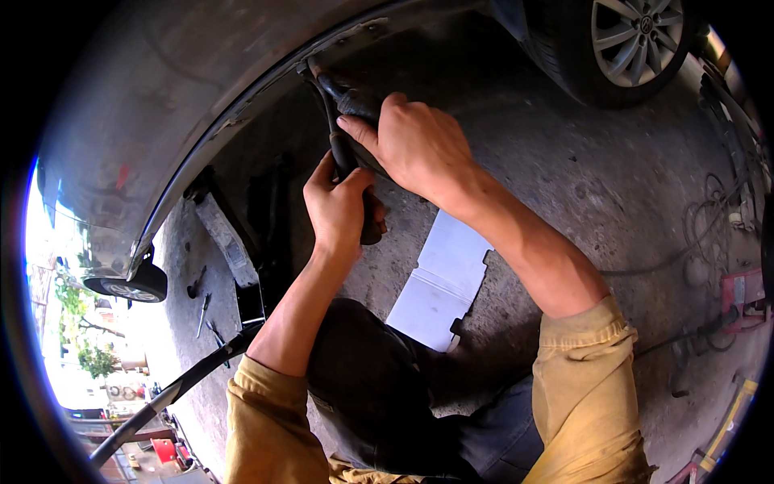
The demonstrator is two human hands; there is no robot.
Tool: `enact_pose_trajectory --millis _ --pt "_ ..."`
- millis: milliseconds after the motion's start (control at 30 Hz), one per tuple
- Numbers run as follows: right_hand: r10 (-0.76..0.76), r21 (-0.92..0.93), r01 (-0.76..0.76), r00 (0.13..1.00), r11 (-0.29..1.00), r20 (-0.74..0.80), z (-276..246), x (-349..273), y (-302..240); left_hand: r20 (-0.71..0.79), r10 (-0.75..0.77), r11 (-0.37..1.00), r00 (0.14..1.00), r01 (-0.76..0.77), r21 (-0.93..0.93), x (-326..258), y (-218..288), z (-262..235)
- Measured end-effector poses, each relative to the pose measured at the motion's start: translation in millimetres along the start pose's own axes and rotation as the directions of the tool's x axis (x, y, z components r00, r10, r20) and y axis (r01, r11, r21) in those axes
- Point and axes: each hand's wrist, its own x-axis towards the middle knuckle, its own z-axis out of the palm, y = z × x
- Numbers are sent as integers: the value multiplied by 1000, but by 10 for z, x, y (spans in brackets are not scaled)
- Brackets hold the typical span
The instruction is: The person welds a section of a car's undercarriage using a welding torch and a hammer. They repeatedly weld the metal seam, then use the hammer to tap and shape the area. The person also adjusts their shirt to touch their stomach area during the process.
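My left hand (334, 206) is closed around the black grip of a long, slim metal tool (342, 153), which slants up toward the car's lower sill edge (234, 109). Just above and to the right, my right hand (423, 145) wraps a thick dark handle (360, 103) with a metal front end. Both tips come together at the sill flange. Whether the two handles belong to one tool is hard to tell in the shadow. The grey car body (161, 73) fills the upper left.
A jack (226, 234) with a long handle (145, 427) stands under the car at left, near small hand tools (202, 315). A folded white board (442, 278) lies on the concrete floor. At upper right is a wheel (637, 40); hoses (709, 226) and a red box (742, 298) are at right.
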Motion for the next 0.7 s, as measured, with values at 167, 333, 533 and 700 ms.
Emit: enact_pose_trajectory --millis 167,333,533,700 --pt "-9 87 11 1000 996 -27 -2 12 7 3 24 1000 1000 -24 16 12 0 19" --pt "-80 50 85 992 995 -95 56 18 -70 24 33 998 999 -35 58 26 -14 58" --pt "16 180 -15 1000 984 -5 3 -31 -61 -16 33 999 999 -32 43 18 7 71" --pt "73 148 -74 997 986 12 7 -120 27 12 21 999 1000 -21 32 6 12 52"
